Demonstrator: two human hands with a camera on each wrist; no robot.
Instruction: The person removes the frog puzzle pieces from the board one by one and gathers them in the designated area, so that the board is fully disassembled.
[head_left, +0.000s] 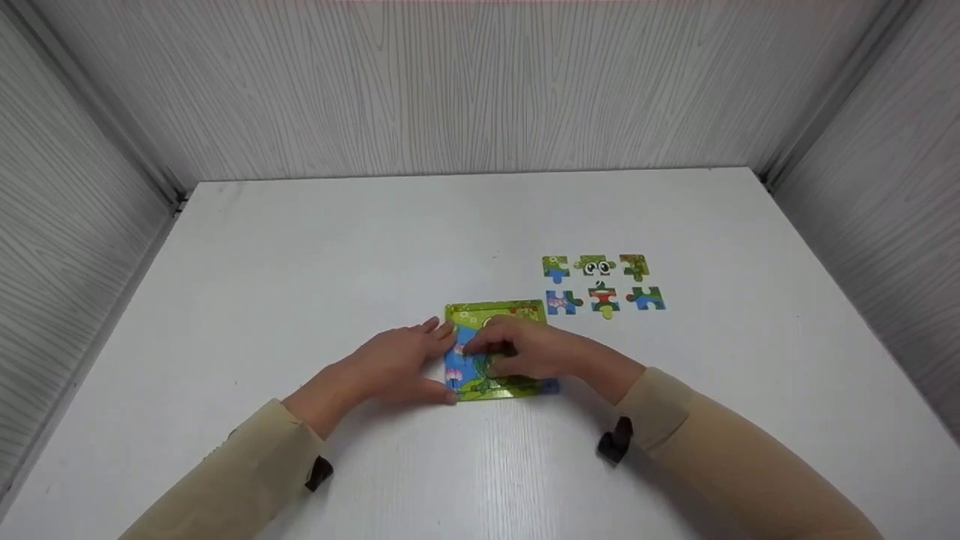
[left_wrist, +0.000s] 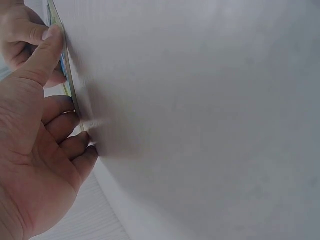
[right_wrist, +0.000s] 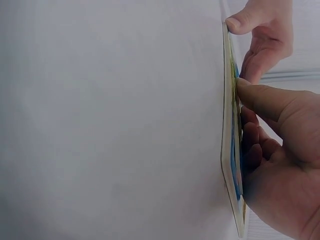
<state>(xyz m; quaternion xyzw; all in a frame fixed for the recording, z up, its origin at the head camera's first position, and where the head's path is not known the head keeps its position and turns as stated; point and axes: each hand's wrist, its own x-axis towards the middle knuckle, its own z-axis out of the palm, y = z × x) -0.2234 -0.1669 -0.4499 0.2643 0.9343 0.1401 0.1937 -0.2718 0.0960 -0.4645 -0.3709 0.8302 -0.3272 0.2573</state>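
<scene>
A small square jigsaw board with a green and blue cartoon picture lies on the table. My left hand holds it at its left edge, thumb at the near left corner and fingertips along the far left side. The right hand is over the board with bent fingers, its thumb and index finger pinching at a puzzle piece that the hand largely hides. In the right wrist view the right thumb presses at the board's upper face, and a blue-edged piece sits slightly raised above the frame.
Several loose puzzle pieces lie in two rows beyond the board on the right, among them one with eyes and one with a red mouth. White table surrounds them, with grey wood-grain panels behind and at both sides.
</scene>
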